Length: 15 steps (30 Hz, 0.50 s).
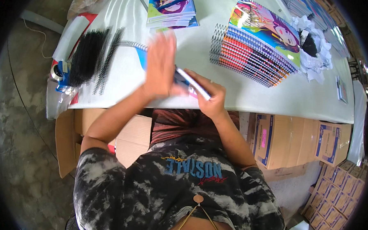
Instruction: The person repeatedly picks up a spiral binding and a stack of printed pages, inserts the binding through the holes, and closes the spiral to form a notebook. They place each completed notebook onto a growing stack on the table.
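My right hand (pixel 213 95) grips a notebook (pixel 195 84) by its near right side, and the notebook's pale page edge faces up toward me. My left hand (pixel 161 62) is blurred by motion, its fingers stretched out flat over the notebook's far left end. A light-coloured spiral coil (pixel 131 44) sticks out to the left from behind that hand, beside a blue corner of cover. How far the coil is threaded into the notebook is hidden by the hand.
Black spiral coils (pixel 90 55) lie in a bundle at the left, near a blue tape dispenser (pixel 62 74). Spiral-bound notebooks (pixel 256 52) are piled at the right, beside crumpled white paper (pixel 318 55). Another notebook stack (pixel 172 9) stands at the back. Cardboard boxes (pixel 287 140) sit below the table.
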Tool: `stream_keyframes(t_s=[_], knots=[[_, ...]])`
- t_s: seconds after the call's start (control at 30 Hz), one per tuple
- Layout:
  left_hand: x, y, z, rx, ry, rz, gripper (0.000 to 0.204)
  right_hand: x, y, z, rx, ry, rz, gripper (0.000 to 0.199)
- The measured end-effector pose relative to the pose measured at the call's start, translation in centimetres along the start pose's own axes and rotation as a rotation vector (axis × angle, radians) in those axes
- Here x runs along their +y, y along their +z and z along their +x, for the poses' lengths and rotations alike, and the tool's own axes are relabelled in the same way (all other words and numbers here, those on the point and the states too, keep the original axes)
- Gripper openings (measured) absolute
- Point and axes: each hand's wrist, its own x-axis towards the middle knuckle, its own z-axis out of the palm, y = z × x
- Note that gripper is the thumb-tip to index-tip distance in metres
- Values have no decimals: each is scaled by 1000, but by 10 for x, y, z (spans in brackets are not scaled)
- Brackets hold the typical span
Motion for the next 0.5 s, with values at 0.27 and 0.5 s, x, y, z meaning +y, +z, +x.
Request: stream_keyframes(t_s=[0.27,0.5], knots=[[-10,-32,8,268,49,223,107,-4,9,2,-65,-166,-78,34],[2,-17,-28,184,341,171,96,-7,7,-5,-57,-157,-128,31]])
